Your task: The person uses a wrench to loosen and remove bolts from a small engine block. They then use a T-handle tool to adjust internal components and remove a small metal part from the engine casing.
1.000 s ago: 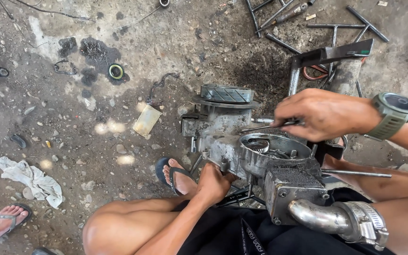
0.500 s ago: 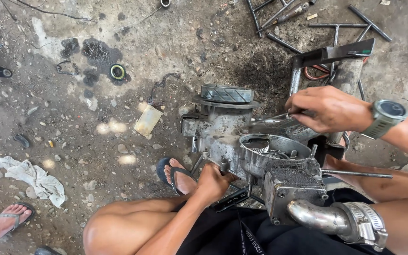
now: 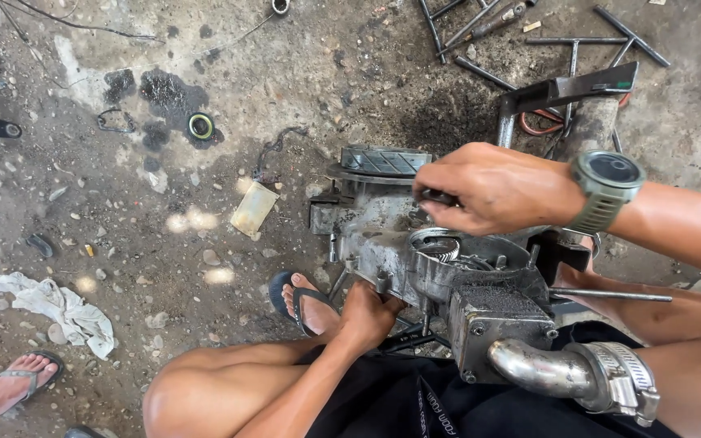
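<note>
A grimy grey motorcycle engine (image 3: 464, 276) rests on the dirt floor between my knees, its round casing opening facing up. My left hand (image 3: 367, 312) grips the lower left edge of the casing. Over the top of the engine, my right hand (image 3: 496, 191), with a grey watch on the wrist, is closed around a dark slim tool (image 3: 436, 197) whose tip sits by the opening. A chromed exhaust stub with a clamp (image 3: 578, 375) sticks out at the lower right.
Metal rods and T-handle wrenches (image 3: 529, 32) lie at the top right behind a steel stand (image 3: 569, 85). A rubber ring (image 3: 200, 126), a tan card (image 3: 253, 209) and a white rag (image 3: 58, 307) lie on the left. My sandalled foot (image 3: 306, 298) is beside the engine; another person's foot (image 3: 18, 381) is at bottom left.
My right hand has slid left across the top of the engine with the tool. The left hand keeps its grip on the casing edge.
</note>
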